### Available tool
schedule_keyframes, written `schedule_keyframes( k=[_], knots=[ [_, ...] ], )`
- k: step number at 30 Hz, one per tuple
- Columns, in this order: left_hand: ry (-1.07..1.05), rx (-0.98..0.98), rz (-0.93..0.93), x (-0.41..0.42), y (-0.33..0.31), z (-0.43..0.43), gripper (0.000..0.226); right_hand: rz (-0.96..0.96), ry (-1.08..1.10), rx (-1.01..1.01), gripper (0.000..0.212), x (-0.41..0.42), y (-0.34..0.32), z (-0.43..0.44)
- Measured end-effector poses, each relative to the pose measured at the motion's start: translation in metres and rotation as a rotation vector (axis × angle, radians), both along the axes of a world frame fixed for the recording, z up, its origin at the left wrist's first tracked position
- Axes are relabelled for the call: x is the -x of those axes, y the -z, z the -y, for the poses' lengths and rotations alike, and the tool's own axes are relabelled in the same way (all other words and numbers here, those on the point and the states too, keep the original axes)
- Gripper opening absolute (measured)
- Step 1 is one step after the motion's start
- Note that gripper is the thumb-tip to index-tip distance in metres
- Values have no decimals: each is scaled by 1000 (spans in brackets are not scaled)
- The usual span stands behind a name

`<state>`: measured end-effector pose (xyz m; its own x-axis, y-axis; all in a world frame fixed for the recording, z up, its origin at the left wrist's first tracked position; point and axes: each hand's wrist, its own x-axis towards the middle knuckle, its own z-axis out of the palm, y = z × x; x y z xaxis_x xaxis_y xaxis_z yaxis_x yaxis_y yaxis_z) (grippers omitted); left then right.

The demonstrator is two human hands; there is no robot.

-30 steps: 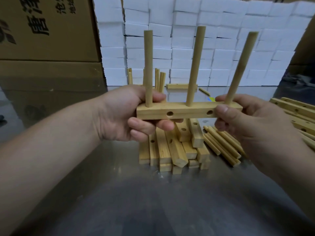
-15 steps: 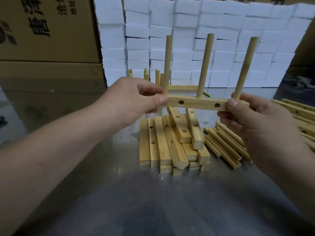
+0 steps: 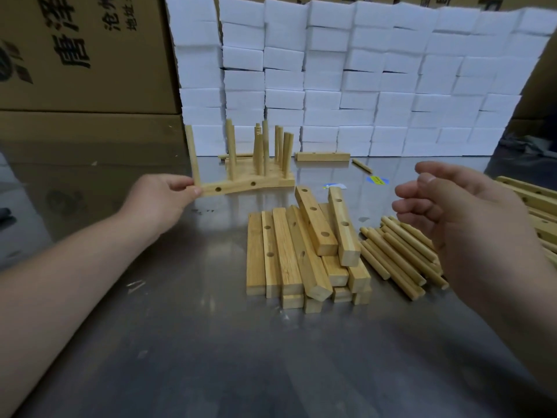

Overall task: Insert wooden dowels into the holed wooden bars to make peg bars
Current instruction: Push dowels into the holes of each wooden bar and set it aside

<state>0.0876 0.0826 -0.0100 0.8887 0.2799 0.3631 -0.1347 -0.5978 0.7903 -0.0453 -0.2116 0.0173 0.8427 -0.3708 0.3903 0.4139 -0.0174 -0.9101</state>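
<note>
My left hand (image 3: pixel 164 197) pinches the left end of a peg bar (image 3: pixel 238 186) with upright dowels, held against a cluster of other peg bars (image 3: pixel 271 164) at the back of the metal table (image 3: pixel 211 357). My right hand (image 3: pixel 452 212) hovers over the table, fingers loosely curled, holding nothing. A pile of holed wooden bars (image 3: pixel 304 254) lies in the middle. Loose dowels (image 3: pixel 398 257) lie just right of the pile, below my right hand.
A wall of white foam blocks (image 3: pixel 346 79) closes the back. Cardboard boxes (image 3: pixel 84 55) stand at the left. One single bar (image 3: pixel 322 156) and a stray dowel (image 3: pixel 361 165) lie near the foam. More long holed bars (image 3: pixel 530 200) lie at the right edge.
My left hand carried the peg bar away from me and to the left, down beside the other peg bars. My right hand let go of it and drew back.
</note>
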Motion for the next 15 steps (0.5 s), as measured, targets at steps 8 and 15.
schedule_keyframes(
  k=[8,15],
  knots=[
    [42,-218,-152,-4,14,-6,30,-13,-6,33,18,2,1,-3],
    [54,-293,-182,-7,15,-2,33,-33,-36,66,19,4,3,-6]
  ],
)
